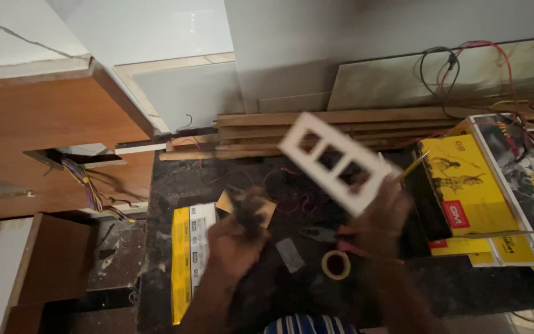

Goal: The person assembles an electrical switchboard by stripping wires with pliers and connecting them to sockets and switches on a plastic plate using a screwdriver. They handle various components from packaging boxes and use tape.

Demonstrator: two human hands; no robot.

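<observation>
Held up in the right hand point(383, 213): a white plastic frame plate with three square holes point(334, 162), fingers pinching its lower right end. Long side slanting from that hand up and to the left, out over the dark worktop point(186, 185). Up beside it, to the left and a bit lower, the left hand point(236, 238), blurred, curled round something small and dark; hard to tell what. Plate's free end above and just right of the left hand, not touching. Nearer hand: the right. Below, between the hands, a small ring of yellow tape point(335, 265) and red-handled pliers point(335, 236). Right of the right hand, yellow cardboard boxes point(465, 192).
</observation>
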